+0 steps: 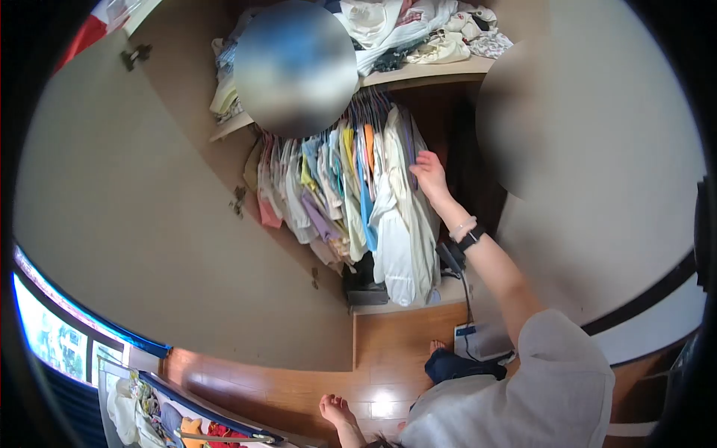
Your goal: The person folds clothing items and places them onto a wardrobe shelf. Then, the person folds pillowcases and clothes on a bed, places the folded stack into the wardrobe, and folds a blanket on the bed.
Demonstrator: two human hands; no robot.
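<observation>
My right hand (429,176) is raised into the wardrobe at the right end of the hanging clothes. Its fingers are loosely bent and apart, close to a greyish-purple garment (409,142); whether they touch it I cannot tell. Just left of that hand hangs a long cream garment (396,160), with a white garment (393,250) lower down. My left hand (337,411) is low in front of me, above the wooden floor. Its fingers are loosely curled and no object shows in them.
Clothes in several colours hang on the rail, below a shelf (426,72) piled with folded clothes. Wardrobe doors stand open at left (179,224) and right (597,149). A drying rack (202,407) with laundry stands lower left. A cable (468,299) hangs near my feet. Blurred round patches cover two areas.
</observation>
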